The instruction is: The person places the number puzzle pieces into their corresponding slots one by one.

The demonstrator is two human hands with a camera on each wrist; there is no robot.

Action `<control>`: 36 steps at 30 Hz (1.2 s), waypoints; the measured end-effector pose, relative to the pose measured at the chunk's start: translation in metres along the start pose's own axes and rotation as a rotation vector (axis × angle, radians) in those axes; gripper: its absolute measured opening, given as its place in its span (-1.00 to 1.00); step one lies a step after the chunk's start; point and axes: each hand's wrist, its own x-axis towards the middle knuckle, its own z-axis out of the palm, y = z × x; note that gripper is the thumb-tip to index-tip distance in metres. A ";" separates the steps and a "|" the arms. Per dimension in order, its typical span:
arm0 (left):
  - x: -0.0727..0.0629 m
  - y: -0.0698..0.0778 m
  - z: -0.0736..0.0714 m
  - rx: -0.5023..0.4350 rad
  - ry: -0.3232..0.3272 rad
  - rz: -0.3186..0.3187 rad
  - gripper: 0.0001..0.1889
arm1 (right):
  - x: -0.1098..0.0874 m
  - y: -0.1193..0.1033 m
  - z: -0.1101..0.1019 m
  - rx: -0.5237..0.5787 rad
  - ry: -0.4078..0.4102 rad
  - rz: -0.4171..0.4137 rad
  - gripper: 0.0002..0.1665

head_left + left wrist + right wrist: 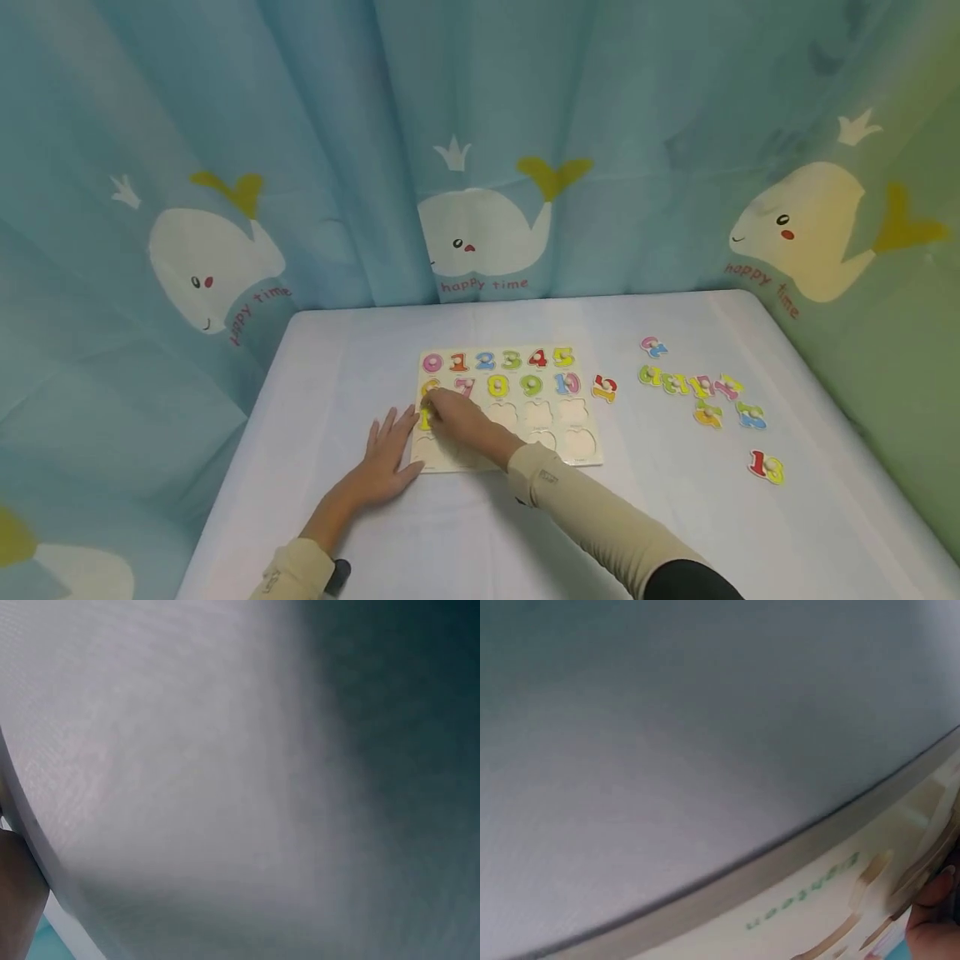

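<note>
A wooden number puzzle board (592, 454) lies flat on the white table, its top two rows filled with coloured numbers. Over the left end of its third row, my right hand (461, 417) pinches a yellow number piece (425, 419), largely hidden by the fingers. My left hand (384, 462) rests on the table with fingers spread, fingertips right at the board's left edge. In the right wrist view, the board's edge (727, 900) shows with green lettering and cut-out recesses, and part of the right hand (934, 922) appears at lower right.
Just right of the board lies a red and yellow number piece (603, 388). Farther right are several loose pieces, among them a pink and blue one (653, 347), a blue one (751, 415) and a red and yellow one (766, 467). A whale-print curtain (337, 167) hangs behind the table.
</note>
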 end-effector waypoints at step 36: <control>0.001 0.002 0.004 0.057 -0.026 -0.071 -0.19 | -0.132 0.133 -0.096 0.196 0.419 0.314 -0.73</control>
